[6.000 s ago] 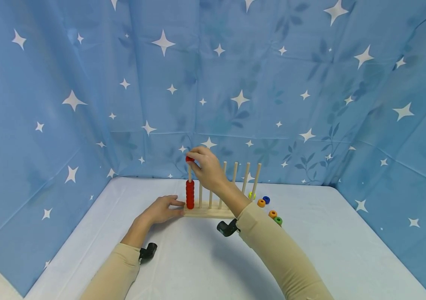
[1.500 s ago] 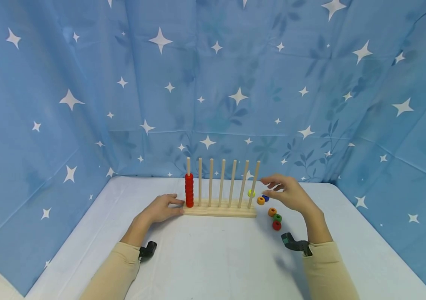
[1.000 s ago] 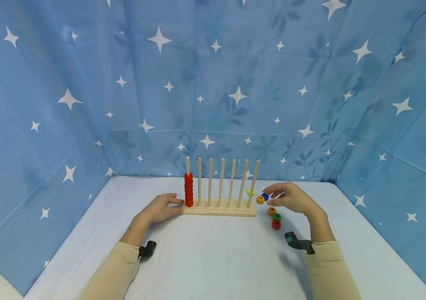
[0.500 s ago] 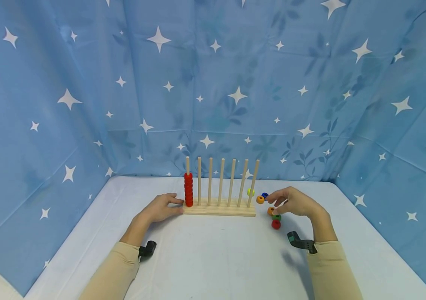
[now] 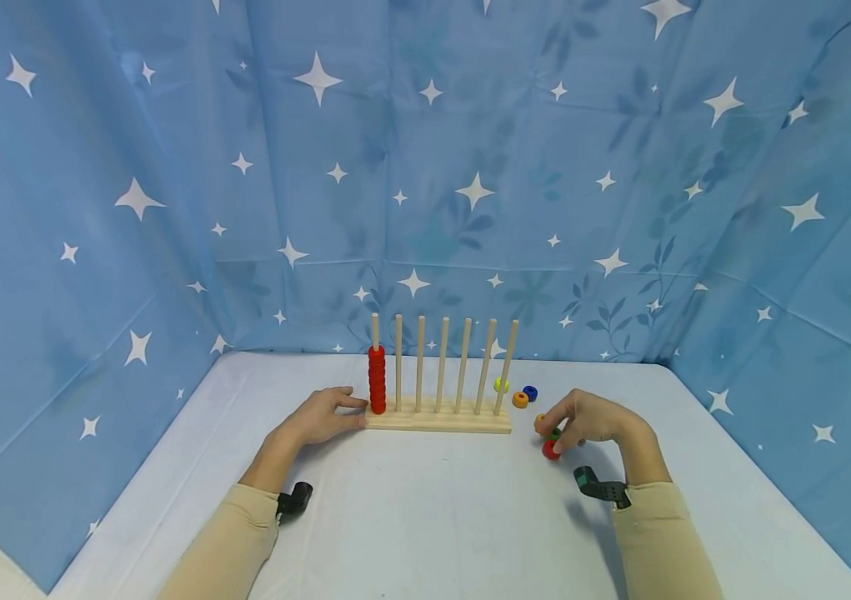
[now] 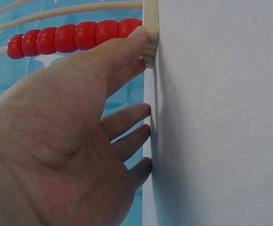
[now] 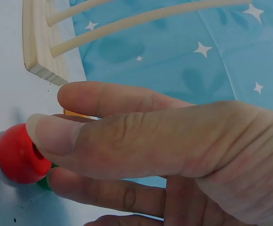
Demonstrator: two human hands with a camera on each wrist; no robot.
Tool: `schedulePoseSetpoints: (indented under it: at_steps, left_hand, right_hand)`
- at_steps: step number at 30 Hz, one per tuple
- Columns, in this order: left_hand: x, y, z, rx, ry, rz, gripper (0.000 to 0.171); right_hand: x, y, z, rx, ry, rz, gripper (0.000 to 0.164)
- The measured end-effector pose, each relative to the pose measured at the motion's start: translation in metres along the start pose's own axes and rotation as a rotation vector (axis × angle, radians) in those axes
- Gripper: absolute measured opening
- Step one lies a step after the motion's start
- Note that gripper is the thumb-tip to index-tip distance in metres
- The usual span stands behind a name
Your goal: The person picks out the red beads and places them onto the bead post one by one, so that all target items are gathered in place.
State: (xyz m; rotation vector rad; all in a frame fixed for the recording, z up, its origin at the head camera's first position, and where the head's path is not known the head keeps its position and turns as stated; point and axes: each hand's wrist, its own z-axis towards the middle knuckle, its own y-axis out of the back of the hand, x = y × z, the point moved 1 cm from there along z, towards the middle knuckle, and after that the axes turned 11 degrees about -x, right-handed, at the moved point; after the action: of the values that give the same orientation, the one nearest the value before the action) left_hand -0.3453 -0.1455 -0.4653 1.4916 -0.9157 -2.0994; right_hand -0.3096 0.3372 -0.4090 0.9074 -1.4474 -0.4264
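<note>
My left hand (image 5: 323, 417) rests at the left end of a wooden peg rack (image 5: 436, 425). Its thumb and index finger touch the base's end, and the other fingers are spread. Several red beads (image 5: 377, 379) are stacked on the leftmost peg. Over on the right, my right hand (image 5: 593, 418) reaches down over loose beads with its fingers parted. Its thumb tip overlaps a red bead (image 7: 21, 155) in the right wrist view. A green bead (image 5: 556, 435) and an orange bead (image 5: 541, 421) lie partly hidden by its fingers; I see nothing lifted.
An orange bead (image 5: 520, 400), a blue bead (image 5: 530, 393) and a yellow bead (image 5: 501, 385) lie by the rack's right end. The other pegs (image 5: 443, 358) stand bare. A star-patterned blue curtain (image 5: 425, 167) surrounds the white table (image 5: 410, 517).
The right hand placed a red bead on the leftmost peg, then moved right and lowered to the loose red, green and orange beads. The left hand stayed at the rack's end.
</note>
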Motion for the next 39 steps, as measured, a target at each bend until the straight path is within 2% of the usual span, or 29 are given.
schedulePoseSetpoints:
  at_steps: [11,39]
  left_hand:
    - [0.000,-0.002,-0.001,-0.001,0.003,0.007,0.044]
    - [0.000,-0.001,-0.001,-0.008,-0.008,0.007,0.043]
  right_hand:
    - [-0.002,-0.009,0.002,0.010,-0.098,-0.021,0.032]
    - [0.026,-0.026,0.006,0.023,-0.110,-0.167,0.027]
